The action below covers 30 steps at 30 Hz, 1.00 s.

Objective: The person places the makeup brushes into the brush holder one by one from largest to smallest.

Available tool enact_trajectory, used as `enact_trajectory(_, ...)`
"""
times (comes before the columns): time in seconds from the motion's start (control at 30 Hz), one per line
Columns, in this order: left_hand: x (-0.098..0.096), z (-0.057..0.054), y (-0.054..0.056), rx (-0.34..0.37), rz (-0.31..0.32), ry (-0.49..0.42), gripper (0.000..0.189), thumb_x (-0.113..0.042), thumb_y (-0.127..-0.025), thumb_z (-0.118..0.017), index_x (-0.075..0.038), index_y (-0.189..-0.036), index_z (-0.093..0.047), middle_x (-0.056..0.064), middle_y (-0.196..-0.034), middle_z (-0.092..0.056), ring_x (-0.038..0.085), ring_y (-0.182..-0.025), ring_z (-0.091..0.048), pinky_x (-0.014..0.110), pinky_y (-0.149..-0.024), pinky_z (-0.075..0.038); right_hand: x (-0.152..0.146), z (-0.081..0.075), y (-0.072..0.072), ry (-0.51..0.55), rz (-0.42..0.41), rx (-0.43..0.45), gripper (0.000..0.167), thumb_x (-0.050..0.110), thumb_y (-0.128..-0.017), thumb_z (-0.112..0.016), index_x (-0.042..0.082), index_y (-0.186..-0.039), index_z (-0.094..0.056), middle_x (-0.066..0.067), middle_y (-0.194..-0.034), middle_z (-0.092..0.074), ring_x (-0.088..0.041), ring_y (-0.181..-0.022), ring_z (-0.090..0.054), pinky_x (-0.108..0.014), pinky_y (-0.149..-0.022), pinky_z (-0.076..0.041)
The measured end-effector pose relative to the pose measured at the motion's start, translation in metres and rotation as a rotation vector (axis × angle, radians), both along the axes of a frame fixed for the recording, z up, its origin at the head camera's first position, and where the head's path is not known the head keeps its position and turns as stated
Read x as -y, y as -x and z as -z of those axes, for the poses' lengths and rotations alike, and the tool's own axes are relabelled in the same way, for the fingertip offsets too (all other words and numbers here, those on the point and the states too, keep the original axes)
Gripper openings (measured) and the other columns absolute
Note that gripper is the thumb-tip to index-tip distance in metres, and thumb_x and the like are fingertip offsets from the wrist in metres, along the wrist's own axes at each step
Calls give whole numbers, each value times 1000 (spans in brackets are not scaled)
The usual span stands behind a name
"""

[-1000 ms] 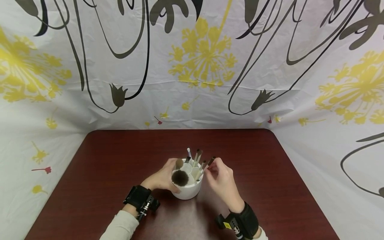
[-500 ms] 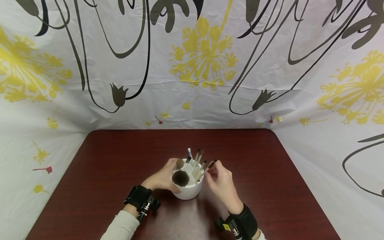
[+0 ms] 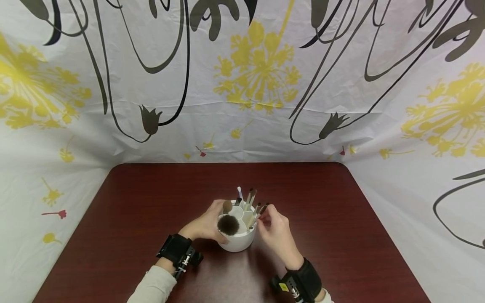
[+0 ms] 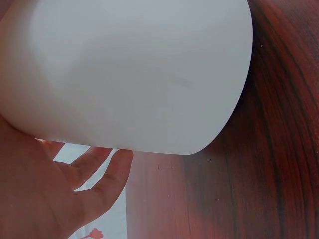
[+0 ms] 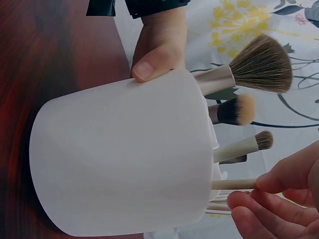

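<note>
A white, divided round brush holder (image 3: pixel 236 243) stands upright on the table. My left hand (image 3: pixel 204 223) grips its left side; in the left wrist view, that hand's fingers (image 4: pixel 112 179) curl around the smooth wall of the holder (image 4: pixel 139 74). At the opposite rim, my right hand (image 3: pixel 279 233) pinches a slim makeup brush, whose pale handle (image 5: pixel 234 184) runs down behind the rim in the right wrist view. That brush's bristles are hidden there by the fingers. Other makeup brushes stand bristles up, including a big fluffy brush (image 5: pixel 264 64), a two-tone brush (image 5: pixel 239 109) and a small brush (image 5: pixel 264 140).
Dark reddish wooden table (image 3: pixel 170 189) lies under everything. A white cloth (image 3: pixel 242 126) with grey and yellow flower prints hangs behind and at both sides. Inside the holder, a thin white-tipped stick (image 3: pixel 239 191) rises at the back.
My right hand has shifted left and slightly closer to the holder, and the pinched brush has sunk lower at the rim. The left hand and the holder stay in place.
</note>
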<state>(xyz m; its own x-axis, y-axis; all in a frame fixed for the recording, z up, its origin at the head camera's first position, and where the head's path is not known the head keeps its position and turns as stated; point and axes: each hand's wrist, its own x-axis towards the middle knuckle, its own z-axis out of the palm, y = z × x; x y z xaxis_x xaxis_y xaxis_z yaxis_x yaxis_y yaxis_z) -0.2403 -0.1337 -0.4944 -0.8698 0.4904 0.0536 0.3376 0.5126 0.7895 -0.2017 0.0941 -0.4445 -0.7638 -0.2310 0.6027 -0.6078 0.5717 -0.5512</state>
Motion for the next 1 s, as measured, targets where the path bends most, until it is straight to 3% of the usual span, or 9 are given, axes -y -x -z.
enact_trajectory(0.47, -1, -1, 0, 15, -3, 3, 104, -23, -45, -84, -2, -133, -34, 13, -131, -30, 26, -119, -34, 42, -91, -36, -1, 7, 0, 17, -17, -22, 30, -13, -65, -69, 0, -87, -54, -6, -74, -61, -12, -63, -61, -18, -57, -49)
enact_trajectory(0.77, -2, -1, -1, 3, -3, -11, 105, -26, -43, -85, -3, -133, -35, 12, -131, -31, 25, -120, -33, 43, -93, -35, -8, 4, 0, 20, -3, -3, 24, -12, -68, -67, 0, -87, -57, -5, -77, -61, -12, -65, -62, -19, -59, -49)
enact_trajectory(1.0, 2, -3, 1, 29, 26, -9, 118, -36, -47, -87, -4, -141, -23, 14, -139, -26, 28, -125, -30, 47, -95, -33, -20, 2, 5, -17, 35, -20, 24, -8, -68, -70, 2, -87, -59, -4, -78, -61, -12, -67, -61, -21, -59, -49)
